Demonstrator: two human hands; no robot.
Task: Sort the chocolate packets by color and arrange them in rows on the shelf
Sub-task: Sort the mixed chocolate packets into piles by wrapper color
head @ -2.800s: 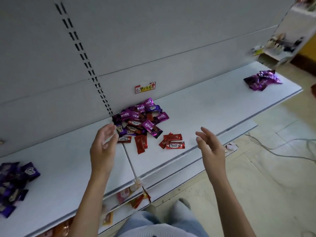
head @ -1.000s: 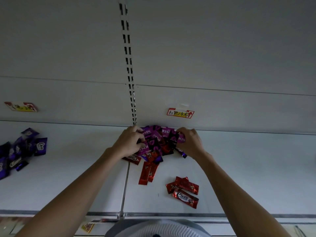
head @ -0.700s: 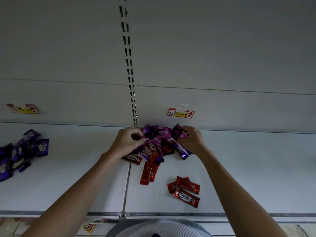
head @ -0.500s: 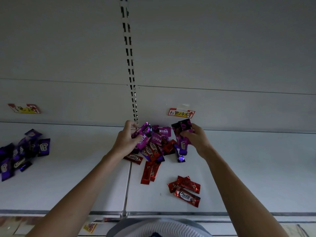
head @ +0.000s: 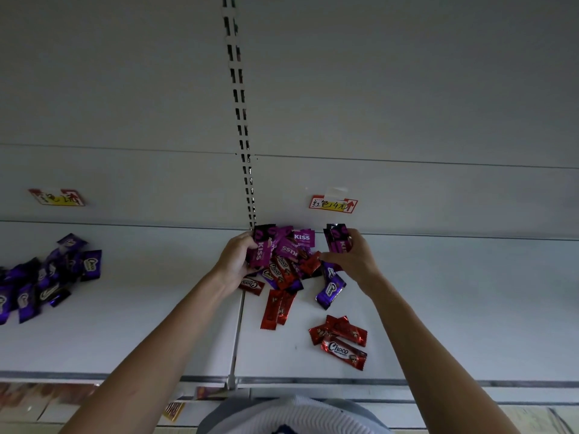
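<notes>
My left hand [head: 235, 261] is curled round a couple of magenta KISS packets [head: 260, 249] at the left edge of the mixed pile [head: 289, 263]. My right hand [head: 357, 261] pinches a small sheaf of dark magenta packets [head: 337, 241], held just above the pile's right edge. The pile sits between the two hands, against the back wall of the shelf [head: 470, 308], with red and magenta wrappers overlapping. Just below my right hand lies a single purple packet [head: 330, 291]. Nearer to me than both hands are a pair of red packets [head: 277, 308] lying side by side and a cluster of red packets [head: 341, 339] apart from the pile. Well off beyond my left hand is a heap of purple packets [head: 47, 277].

I judge these to be very light foil sachets, crinkly and slick, so they could slide over one another or fan out of a loose grip. The filling probably stiffens them along their length. I would take each one across its middle, thumb on one face and fingers on the other, because the crimped ends flex and slip. A hard squeeze is needless and could crush the chocolate. Pulling one from the heap may drag its neighbours along.
</notes>
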